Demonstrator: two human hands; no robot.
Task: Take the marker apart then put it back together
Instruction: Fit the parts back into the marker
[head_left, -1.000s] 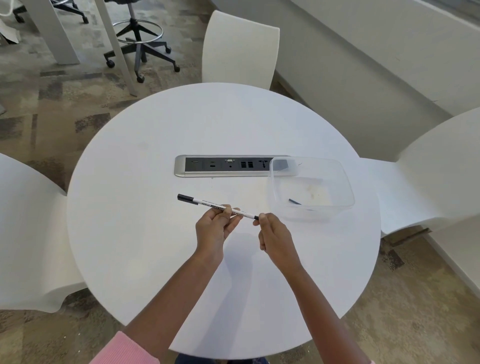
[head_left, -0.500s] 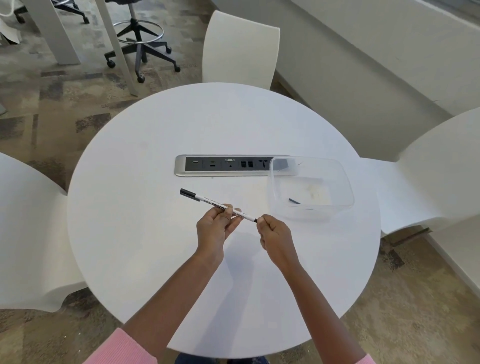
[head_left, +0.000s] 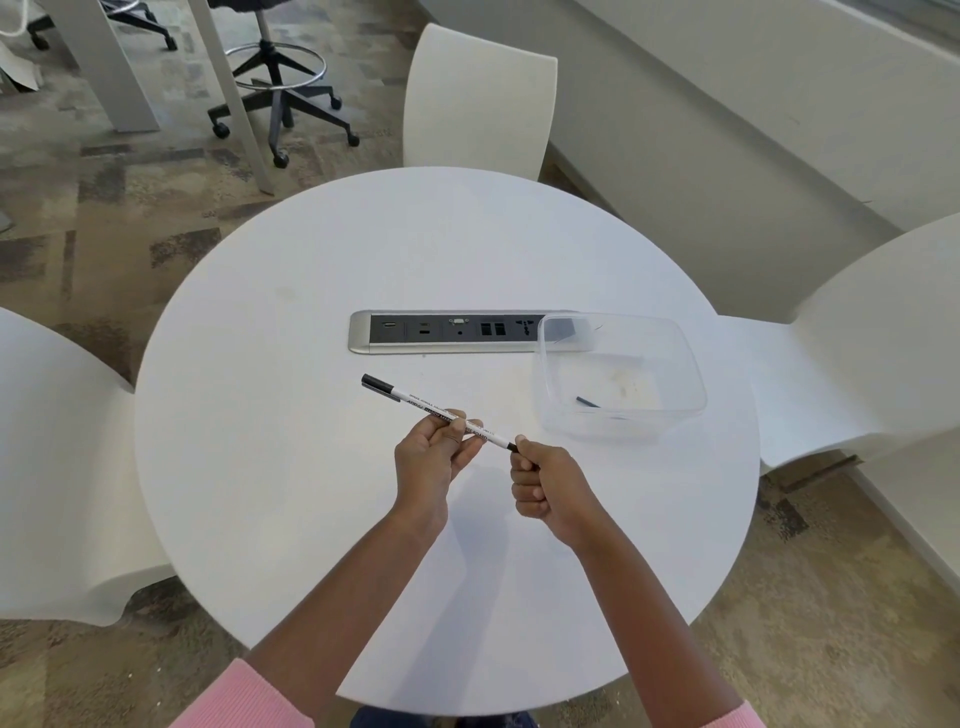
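Note:
A slim white marker (head_left: 415, 404) with black print and a black cap at its far left end is held above the round white table (head_left: 311, 312). My left hand (head_left: 434, 457) pinches the marker's barrel near the middle. My right hand (head_left: 543, 483) is closed in a fist around the black end piece at the marker's right end, which its fingers mostly hide. The marker slants from upper left down to lower right between the two hands.
A clear plastic tub (head_left: 675, 364) holding a small dark piece (head_left: 587, 402) sits to the right of my hands. A silver power and socket strip (head_left: 441, 332) is set into the table's middle. White chairs (head_left: 478, 98) stand around the table.
The marker's capped end has tilted slightly upward. My right hand has slid a little down and closed more tightly on the right end.

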